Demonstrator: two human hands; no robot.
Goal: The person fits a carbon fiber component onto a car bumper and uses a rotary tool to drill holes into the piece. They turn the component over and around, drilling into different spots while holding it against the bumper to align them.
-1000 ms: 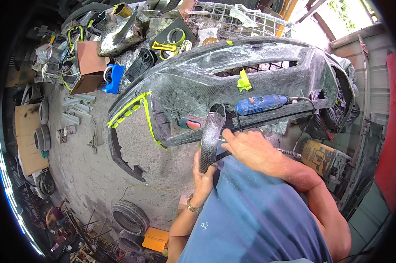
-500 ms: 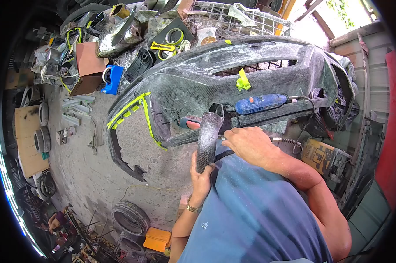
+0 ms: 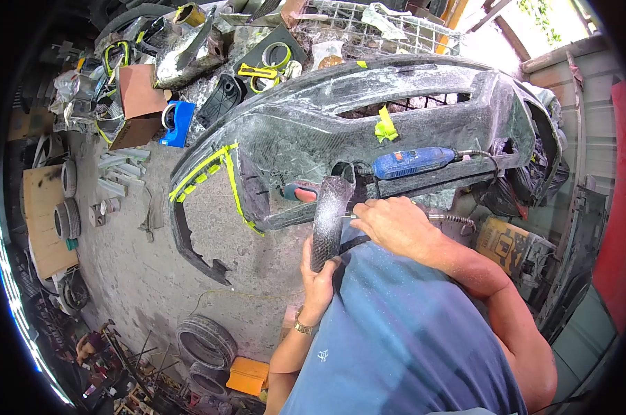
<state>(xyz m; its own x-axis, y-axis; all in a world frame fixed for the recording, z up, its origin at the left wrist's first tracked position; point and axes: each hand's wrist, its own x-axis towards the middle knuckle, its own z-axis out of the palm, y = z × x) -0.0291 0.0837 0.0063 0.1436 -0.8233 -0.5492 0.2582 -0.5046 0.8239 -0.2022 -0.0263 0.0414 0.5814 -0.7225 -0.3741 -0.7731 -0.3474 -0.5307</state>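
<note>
Two-handed work | left hand [image 3: 318, 282] grips dusty carbon-weave part [image 3: 332, 221] by its lower end, right hand [image 3: 396, 225] pinches flexible-shaft handpiece [image 3: 453, 219] beside it | careful, slack hold could let the tip [image 3: 348, 217] skid, gouging | blue rotary tool [image 3: 411, 164] beyond, on bumper [image 3: 292, 149]

The single view comes from the person's head, looking forward and steeply down over the blue shirt [image 3: 403, 332] at the nearby hands [image 3: 396, 225]. Its very wide, curved field takes in the floor [image 3: 140, 270] and darkens round the edges.
</note>
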